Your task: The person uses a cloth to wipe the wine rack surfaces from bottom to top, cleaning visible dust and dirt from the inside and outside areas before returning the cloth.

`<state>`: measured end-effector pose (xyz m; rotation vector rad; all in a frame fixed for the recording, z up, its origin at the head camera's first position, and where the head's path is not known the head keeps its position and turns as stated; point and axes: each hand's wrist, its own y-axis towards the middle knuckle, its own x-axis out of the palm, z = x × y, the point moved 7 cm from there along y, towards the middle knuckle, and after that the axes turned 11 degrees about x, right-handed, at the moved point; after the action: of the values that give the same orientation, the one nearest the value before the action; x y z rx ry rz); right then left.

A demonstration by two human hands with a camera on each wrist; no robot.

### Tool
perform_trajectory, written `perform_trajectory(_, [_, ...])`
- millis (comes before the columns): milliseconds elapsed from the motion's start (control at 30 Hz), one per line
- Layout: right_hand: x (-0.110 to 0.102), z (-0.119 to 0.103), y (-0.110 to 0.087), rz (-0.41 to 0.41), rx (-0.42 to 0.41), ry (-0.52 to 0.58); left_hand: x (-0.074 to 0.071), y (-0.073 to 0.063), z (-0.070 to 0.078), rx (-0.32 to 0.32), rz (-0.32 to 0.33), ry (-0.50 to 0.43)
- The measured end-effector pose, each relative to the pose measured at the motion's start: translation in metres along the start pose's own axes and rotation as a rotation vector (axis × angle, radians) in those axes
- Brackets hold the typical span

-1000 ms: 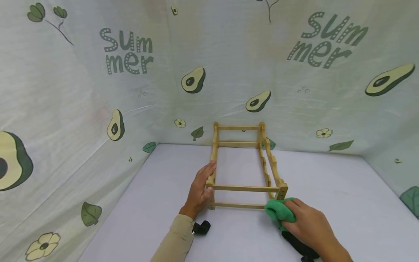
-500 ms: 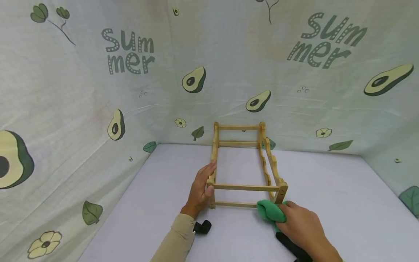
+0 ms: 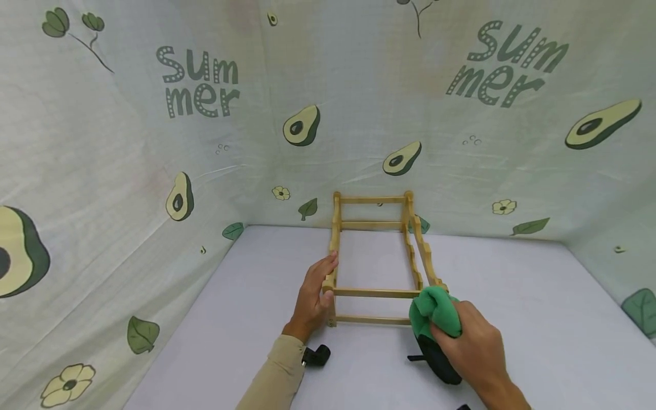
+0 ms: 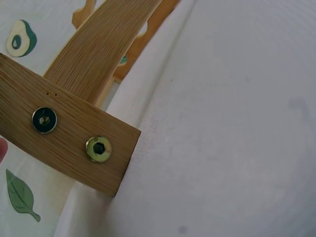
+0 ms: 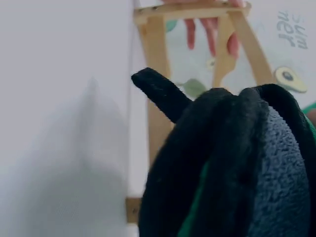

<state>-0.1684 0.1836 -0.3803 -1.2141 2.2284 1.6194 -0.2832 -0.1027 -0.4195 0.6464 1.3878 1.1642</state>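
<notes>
A light wooden rack (image 3: 374, 292), with notched rails along its right side, stands lengthwise on the white table. My left hand (image 3: 310, 299) grips its near left corner, fingers along the outer side and thumb at the front post. In the left wrist view, a rack post (image 4: 69, 123) shows two bolts. My right hand (image 3: 474, 341) holds a bunched green cloth (image 3: 433, 310) with a dark edge against the near right corner, which the cloth covers. The cloth's dark edging (image 5: 197, 163) and a loose strap fill much of the right wrist view, with left fingers (image 5: 191, 34) behind the rack.
The white tabletop (image 3: 512, 290) extends on both sides of the rack. A pale curtain (image 3: 348, 80) printed with avocados, leaves and lettering rises behind and along the sides, close to the rack's far end.
My right hand moved left with the cloth, then up onto the upper part of the near right corner; the cloth's dark edge swung into view below. My left hand stayed in place.
</notes>
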Motion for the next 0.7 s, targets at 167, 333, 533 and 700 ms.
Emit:
perform_trajectory(167, [0.000, -0.009, 0.005, 0.057, 0.043, 0.070, 0.000, 0.001, 0.002, 0.011, 0.006, -0.026])
perform_trajectory(333, [0.005, -0.018, 0.008, 0.064, 0.069, 0.071, -0.002, 0.003, 0.003, 0.011, 0.011, -0.040])
perform_trajectory(533, [0.022, -0.035, 0.009, 0.023, 0.064, 0.102, -0.005, 0.004, 0.000, -0.018, 0.021, -0.053])
perform_trajectory(700, [0.041, -0.061, 0.011, -0.009, 0.012, 0.146, -0.005, 0.005, 0.001, -0.016, 0.028, -0.064])
